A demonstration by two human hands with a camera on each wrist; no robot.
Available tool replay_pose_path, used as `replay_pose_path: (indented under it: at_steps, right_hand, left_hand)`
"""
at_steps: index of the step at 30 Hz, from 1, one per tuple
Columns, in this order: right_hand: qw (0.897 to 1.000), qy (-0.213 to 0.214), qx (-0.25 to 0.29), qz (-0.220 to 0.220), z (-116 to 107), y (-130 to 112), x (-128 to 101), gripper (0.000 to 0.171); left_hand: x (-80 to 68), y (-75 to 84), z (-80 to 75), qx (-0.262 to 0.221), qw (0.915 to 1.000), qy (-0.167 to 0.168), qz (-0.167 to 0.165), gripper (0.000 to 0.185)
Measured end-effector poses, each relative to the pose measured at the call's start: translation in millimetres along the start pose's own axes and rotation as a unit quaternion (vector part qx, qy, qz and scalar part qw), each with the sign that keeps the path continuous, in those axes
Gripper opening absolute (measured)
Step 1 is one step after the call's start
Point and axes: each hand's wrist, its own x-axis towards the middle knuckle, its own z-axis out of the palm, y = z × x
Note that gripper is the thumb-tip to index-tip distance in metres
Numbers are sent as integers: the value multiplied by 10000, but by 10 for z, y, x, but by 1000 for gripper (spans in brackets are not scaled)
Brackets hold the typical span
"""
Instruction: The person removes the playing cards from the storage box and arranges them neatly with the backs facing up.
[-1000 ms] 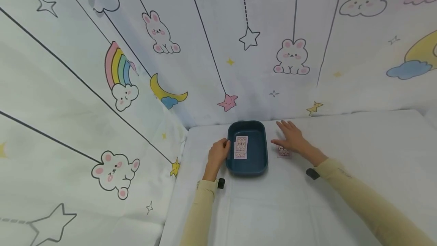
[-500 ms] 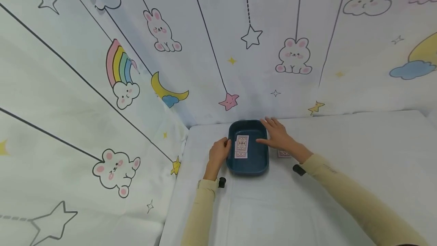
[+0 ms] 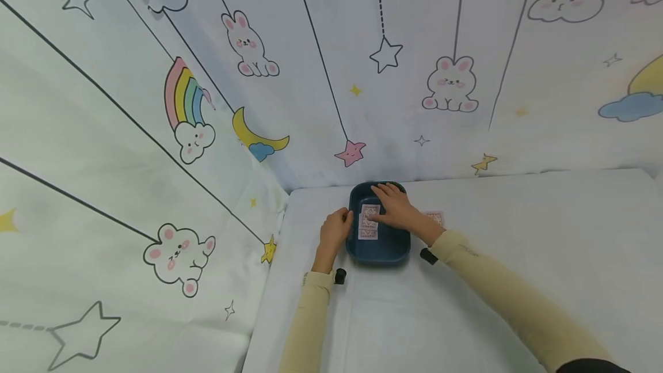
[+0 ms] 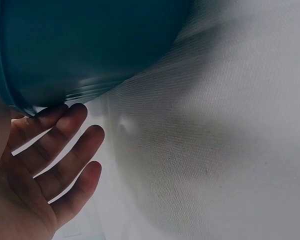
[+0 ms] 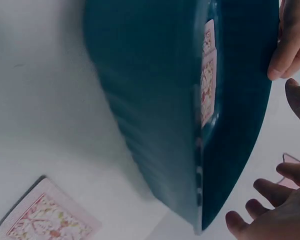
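A dark teal rectangular tray (image 3: 383, 253) stands on the white-covered table. Inside it lie pink-patterned playing cards (image 3: 368, 233), overlapping each other face down. My left hand (image 3: 334, 230) pinches the tray's left rim; in the left wrist view its fingers (image 4: 72, 152) spread against the outer wall below the rim. My right hand (image 3: 397, 209) hovers over the tray's right half with fingers spread, thumb overlapping the cards in the head view. Nothing shows between its fingers (image 5: 272, 192) in the right wrist view. To the tray's right lies a small stack of cards (image 5: 50, 217), partly behind the right forearm.
A white cloth (image 3: 466, 315) covers the tabletop. Behind it and to the left hang white curtains (image 3: 311, 102) printed with rabbits, stars, moons and rainbows. The curtain's lower edge meets the table's back edge just behind the tray.
My right hand has moved left from above the card stack on the table to over the tray. The left hand stays at the tray's left rim. The cards stay put.
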Motion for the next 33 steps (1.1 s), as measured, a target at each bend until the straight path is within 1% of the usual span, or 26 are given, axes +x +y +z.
replay_pose_path:
  at_steps: [6, 10, 15, 19, 22, 27, 33]
  right_hand:
    - [9988, -454, -160, 126, 63, -150, 127, 85]
    - [9966, -716, -276, 312, 102, -185, 206, 85]
    - [9926, -1010, -309, 596, 150, -153, 257, 84]
    - [9860, -1448, -400, 724, 232, -106, 263, 83]
    - [9808, -1705, -494, 808, 280, -86, 258, 83]
    - [9757, -1850, -707, 938, 296, -51, 318, 87]
    - [9745, -1902, -769, 905, 259, -118, 376, 86]
  left_hand:
    - [2, -18, -19, -6, 10000, -27, 13, 34]
    - [0, -19, -28, -10, 10000, -44, 48, 34]
    - [4, 6, -27, -44, 9999, 13, 99, 35]
    - [-22, -6, 5, 52, 10000, -8, 6, 34]
    - [-43, -18, 27, 47, 10000, -14, 38, 33]
    - [-11, 0, 31, 55, 9999, 33, 143, 34]
    - [-3, -8, -2, 55, 9999, 53, 71, 33]
